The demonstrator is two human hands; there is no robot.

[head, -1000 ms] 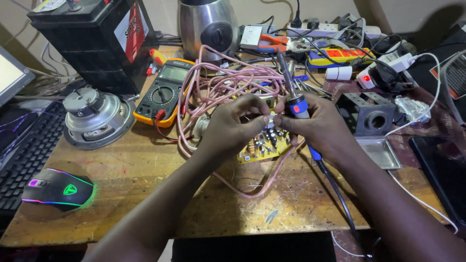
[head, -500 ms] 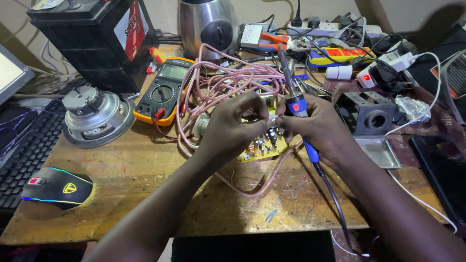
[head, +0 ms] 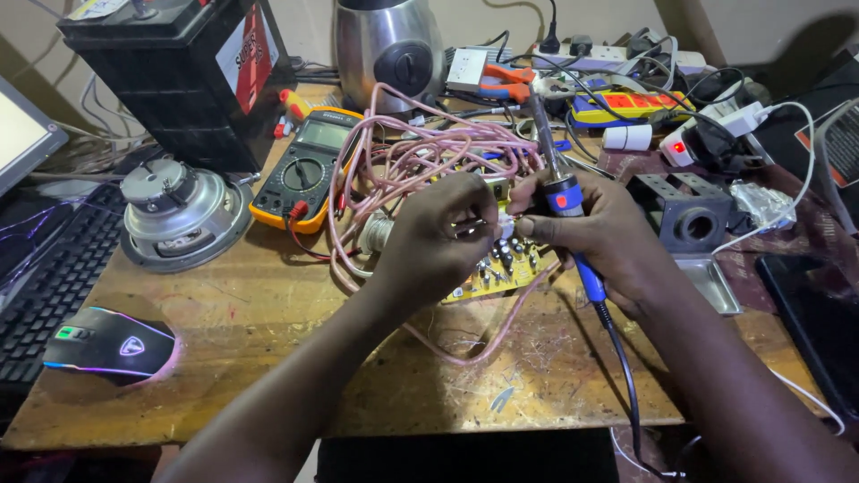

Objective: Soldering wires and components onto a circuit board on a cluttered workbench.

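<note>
Two hands (head: 528, 228) over circuit board (head: 501, 273), cluttered scratched wooden table (head: 268, 331)

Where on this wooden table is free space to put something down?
Bare wood lies on the table between the mouse and the left hand, and along the front edge right of that arm. The back is crowded: multimeter, pink wires, power strips.

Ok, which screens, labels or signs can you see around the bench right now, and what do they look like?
Monitor: far left edge, pale lit screen, dark frame.
Multimeter: left of the pink cable, yellow case, grey display, black dial.
Battery label: back left, red and white sticker on a black box.
Red light: back right, small glowing dot on a white adapter.
</note>
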